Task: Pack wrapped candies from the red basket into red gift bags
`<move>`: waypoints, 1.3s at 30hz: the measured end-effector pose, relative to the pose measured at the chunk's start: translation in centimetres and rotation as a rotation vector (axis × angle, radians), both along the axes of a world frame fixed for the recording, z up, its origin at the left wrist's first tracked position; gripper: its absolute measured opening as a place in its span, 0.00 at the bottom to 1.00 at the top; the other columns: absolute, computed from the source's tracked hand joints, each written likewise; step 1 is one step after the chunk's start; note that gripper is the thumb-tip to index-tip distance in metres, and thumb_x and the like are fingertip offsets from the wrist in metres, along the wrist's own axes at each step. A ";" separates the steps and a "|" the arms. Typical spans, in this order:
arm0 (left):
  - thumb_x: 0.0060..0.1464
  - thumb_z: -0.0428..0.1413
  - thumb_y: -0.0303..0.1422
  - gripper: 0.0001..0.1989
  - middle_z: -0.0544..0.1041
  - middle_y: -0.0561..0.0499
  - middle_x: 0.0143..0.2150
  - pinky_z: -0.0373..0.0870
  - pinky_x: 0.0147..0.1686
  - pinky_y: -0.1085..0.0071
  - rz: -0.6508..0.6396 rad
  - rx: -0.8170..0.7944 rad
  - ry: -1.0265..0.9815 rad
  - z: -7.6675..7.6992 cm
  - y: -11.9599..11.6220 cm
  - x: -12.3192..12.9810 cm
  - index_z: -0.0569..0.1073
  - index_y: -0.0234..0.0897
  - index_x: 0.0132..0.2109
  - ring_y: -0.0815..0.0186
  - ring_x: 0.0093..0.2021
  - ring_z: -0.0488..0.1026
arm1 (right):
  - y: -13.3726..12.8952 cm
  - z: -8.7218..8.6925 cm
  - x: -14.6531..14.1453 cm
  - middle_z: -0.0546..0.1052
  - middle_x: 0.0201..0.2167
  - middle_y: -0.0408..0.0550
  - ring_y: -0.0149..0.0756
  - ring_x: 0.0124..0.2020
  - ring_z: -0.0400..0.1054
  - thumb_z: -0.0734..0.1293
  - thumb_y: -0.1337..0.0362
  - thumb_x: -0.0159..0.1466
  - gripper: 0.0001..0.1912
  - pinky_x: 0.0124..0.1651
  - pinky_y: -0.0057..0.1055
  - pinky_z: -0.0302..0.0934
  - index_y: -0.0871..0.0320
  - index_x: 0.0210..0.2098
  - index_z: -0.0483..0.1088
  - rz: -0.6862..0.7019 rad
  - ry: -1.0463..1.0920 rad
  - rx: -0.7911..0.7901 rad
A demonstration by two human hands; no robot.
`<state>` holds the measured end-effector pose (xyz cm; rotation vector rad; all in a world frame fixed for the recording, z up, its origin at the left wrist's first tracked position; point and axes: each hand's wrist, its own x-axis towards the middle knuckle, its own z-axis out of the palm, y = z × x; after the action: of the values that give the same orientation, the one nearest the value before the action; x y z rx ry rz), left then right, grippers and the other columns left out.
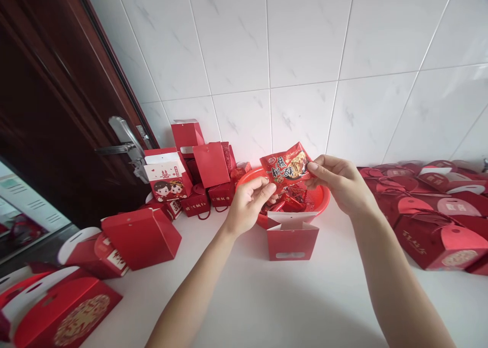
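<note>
A red snack packet (286, 168) with dark lettering and a cookie picture is stretched between my two hands, above a basket. My left hand (249, 203) pinches its lower left corner between thumb and fingers. Its right edge is gripped by my right hand (333, 180). Below the packet, the red plastic basket (323, 203) holds several red wrapped sweets (292, 199), partly hidden by my hands. Right in front of the basket stands a small red gift box (293, 242), its top open and a cut-out window low on its front.
Red gift boxes (141, 236) crowd the left of the white table (267, 307), some stacked against the wall. More red boxes (430, 236) fill the right side. A dark wooden door (57, 84) with a metal handle (118, 149) stands at the left. White tiles (305, 43) cover the wall behind.
</note>
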<state>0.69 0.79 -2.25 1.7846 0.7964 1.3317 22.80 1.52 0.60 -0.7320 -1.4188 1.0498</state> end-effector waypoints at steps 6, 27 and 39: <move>0.59 0.59 0.51 0.22 0.68 0.54 0.28 0.74 0.36 0.70 0.001 0.046 -0.019 0.3 -0.4 0.2 0.67 0.37 0.30 0.66 0.32 0.73 | 0.1 -0.1 -0.2 0.77 0.23 0.44 0.29 0.23 0.71 0.78 0.48 0.55 0.21 0.31 0.25 0.66 0.58 0.25 0.72 0.046 0.018 -0.052; 0.58 0.62 0.47 0.17 0.81 0.48 0.36 0.74 0.40 0.65 -0.047 0.020 -0.061 0.0 -0.8 0.5 0.78 0.37 0.34 0.60 0.38 0.77 | -0.1 0.2 -0.1 0.77 0.22 0.43 0.31 0.24 0.71 0.79 0.51 0.55 0.19 0.33 0.30 0.69 0.56 0.24 0.72 0.176 -0.029 -0.017; 0.59 0.62 0.39 0.11 0.83 0.47 0.43 0.75 0.51 0.60 -0.064 0.103 0.043 -0.3 -0.4 0.4 0.81 0.38 0.44 0.57 0.46 0.78 | -0.6 -0.6 -3.2 0.83 0.41 0.50 0.40 0.41 0.78 0.72 0.52 0.64 0.15 0.50 0.39 0.73 0.56 0.44 0.77 0.295 0.170 -0.124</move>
<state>1.09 0.39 -2.55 1.9089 0.6987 1.3170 19.65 0.90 -0.04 -0.5157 -1.3489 1.4053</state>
